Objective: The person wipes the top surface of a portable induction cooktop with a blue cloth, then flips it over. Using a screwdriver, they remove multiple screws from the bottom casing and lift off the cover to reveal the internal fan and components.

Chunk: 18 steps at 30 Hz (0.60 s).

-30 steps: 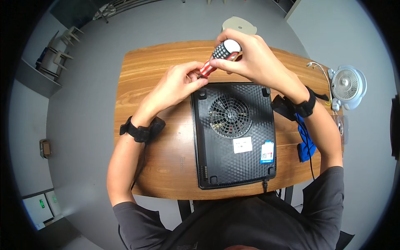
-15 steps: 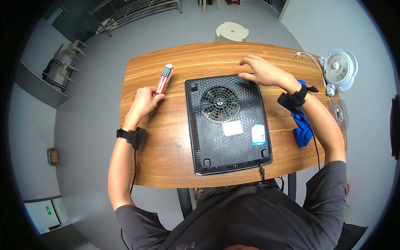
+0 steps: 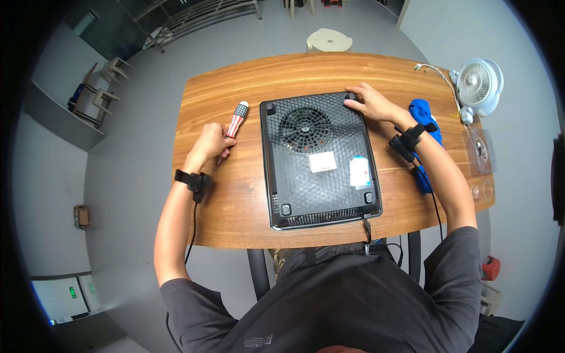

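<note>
A black induction cooker (image 3: pixel 294 188) lies bottom up on the wooden table, its round fan grille (image 3: pixel 305 130) and rubber feet facing me. My right hand (image 3: pixel 372 103) grips its far right corner, thumb on the underside beside a foot and fingers around the edge. To the left of the cooker, my left hand (image 3: pixel 212 144) is closed around a screwdriver (image 3: pixel 238 117). The handle, striped red and white with a starred dark band, points away from me; part of the shaft shows below my fingers. Tiny metal pieces, perhaps screws (image 3: pixel 251 190), lie between that hand and the cooker.
Blue cloth (image 3: pixel 420 109) lies beneath and beside my right forearm. A small white fan (image 3: pixel 478 85) and a clear plastic box (image 3: pixel 479 152) are at the right edge. The cooker's power cord (image 3: pixel 368 230) drops over the near edge. A stool (image 3: pixel 329 40) stands beyond the table.
My right hand has come down onto the cooker's far right corner and closed on it. My left hand keeps the screwdriver, slightly turned. The whole view has shifted a little.
</note>
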### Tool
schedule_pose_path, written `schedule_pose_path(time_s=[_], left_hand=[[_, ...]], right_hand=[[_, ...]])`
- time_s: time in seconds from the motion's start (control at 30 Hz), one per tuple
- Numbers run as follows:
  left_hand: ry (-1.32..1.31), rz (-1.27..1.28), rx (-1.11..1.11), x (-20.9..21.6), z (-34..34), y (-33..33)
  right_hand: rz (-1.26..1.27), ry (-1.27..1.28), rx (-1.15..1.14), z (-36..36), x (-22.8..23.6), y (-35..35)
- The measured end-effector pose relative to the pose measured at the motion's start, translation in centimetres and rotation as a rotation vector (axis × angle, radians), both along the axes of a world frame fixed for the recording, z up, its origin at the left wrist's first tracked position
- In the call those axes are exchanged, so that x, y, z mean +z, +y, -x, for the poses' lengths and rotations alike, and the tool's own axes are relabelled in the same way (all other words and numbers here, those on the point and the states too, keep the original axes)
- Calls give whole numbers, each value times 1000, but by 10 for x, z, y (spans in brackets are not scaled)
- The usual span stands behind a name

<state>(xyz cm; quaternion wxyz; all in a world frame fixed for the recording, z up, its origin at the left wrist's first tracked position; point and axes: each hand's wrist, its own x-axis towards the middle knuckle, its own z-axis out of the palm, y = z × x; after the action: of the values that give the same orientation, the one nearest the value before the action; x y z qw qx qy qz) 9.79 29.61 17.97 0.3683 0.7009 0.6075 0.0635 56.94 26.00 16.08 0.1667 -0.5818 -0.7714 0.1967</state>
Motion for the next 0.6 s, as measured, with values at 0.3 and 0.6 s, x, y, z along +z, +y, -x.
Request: schedule_pose_path(time_s=[0.3, 0.6], left_hand=[[-1, -50, 24, -8, 1, -7], [145, -211, -14, -3, -7, -20]], right_hand=[[-95, 5, 64, -1, -6, -3], [-156, 75, 122, -2, 1, -1]])
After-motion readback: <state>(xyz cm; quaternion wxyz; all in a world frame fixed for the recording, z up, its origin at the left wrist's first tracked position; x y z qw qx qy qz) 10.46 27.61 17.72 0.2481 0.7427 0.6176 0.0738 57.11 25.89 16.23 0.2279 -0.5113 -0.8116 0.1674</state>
